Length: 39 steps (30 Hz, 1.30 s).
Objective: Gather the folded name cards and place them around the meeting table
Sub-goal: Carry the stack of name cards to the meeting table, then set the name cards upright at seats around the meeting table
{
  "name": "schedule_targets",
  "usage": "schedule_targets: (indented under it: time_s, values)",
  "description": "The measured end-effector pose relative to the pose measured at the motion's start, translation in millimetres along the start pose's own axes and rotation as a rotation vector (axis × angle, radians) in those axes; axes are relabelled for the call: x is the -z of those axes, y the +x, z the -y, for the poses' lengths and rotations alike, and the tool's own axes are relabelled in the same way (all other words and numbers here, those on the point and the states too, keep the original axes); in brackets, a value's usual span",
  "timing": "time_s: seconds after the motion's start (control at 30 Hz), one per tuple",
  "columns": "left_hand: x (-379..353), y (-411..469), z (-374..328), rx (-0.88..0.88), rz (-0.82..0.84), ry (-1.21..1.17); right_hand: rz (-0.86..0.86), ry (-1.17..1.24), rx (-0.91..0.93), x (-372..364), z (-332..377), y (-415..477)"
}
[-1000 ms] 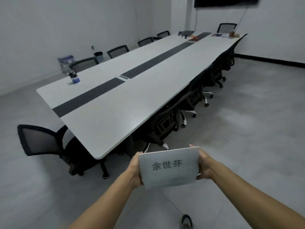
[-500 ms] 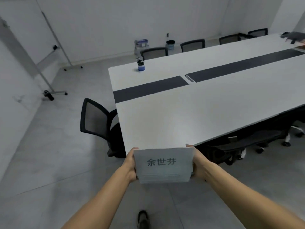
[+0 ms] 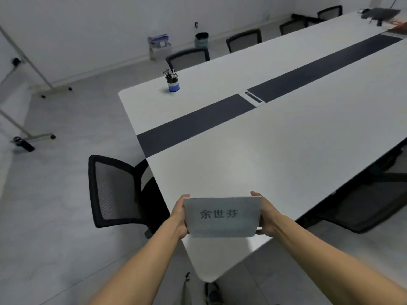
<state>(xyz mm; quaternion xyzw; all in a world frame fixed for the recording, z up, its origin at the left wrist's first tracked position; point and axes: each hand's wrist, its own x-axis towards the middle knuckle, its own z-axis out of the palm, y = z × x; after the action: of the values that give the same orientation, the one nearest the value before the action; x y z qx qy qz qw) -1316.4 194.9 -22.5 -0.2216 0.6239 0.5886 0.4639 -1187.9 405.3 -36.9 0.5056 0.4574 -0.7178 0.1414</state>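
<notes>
Two hands hold one stack of folded name cards (image 3: 222, 216) above the near corner of the tabletop (image 3: 275, 150). The left hand (image 3: 179, 216) clasps the stack's left edge and the right hand (image 3: 265, 215) clasps its right edge, fingers wrapped behind and thumbs over the top. The front card shows three printed characters; how many cards are in the stack cannot be counted, as only thin layered edges show along the bottom and right side. The stack is upright, its face turned to the camera, and whether it touches the surface cannot be told.

The long white tabletop carries one dark strip (image 3: 253, 108) down its middle, broken by one small light cable hatch (image 3: 253, 97). One blue pen cup (image 3: 172, 83) with several pens stands near the far left corner, well apart from the cards. Some dark items (image 3: 382, 14) lie at the far right end, too blurred to name.

Six chairs are in view: one black mesh chair (image 3: 114, 192) at the near end left of the hands, one (image 3: 361, 208) tucked under the right side, and four (image 3: 189, 58) along the far side. By the far wall sit one dark bin (image 3: 201, 39) and one pile of boxes (image 3: 159, 46). One whiteboard stand (image 3: 33, 80) on wheels is at the left.
</notes>
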Motion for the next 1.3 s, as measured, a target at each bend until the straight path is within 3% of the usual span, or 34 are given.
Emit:
schedule_targets:
  time_s: [0.5,0.6,0.73,0.83,0.93,1.0,1.3]
  values:
    - [-2,75,-62,0.005,-0.041,0.132,-0.003,-0.037,-0.045,-17,56,58]
    - [2,70,-66,-0.018,-0.042,0.228,-0.066,-0.236,0.002,-6,65,60]
    - [15,66,-72,-0.107,-0.11,0.374,-0.308,-0.568,0.458,-2,105,44]
    - [27,63,-75,-0.124,-0.132,0.404,-0.166,-0.903,0.739,-26,130,3]
    - [37,57,-77,-0.122,-0.179,0.428,0.014,-1.508,0.752,-59,126,-16]
    - [40,54,-77,-0.133,-0.199,0.452,0.04,-1.715,0.717,-72,117,-11]
    - [53,44,-91,-0.275,-0.201,0.641,-0.087,-1.688,0.763,-63,119,-1]
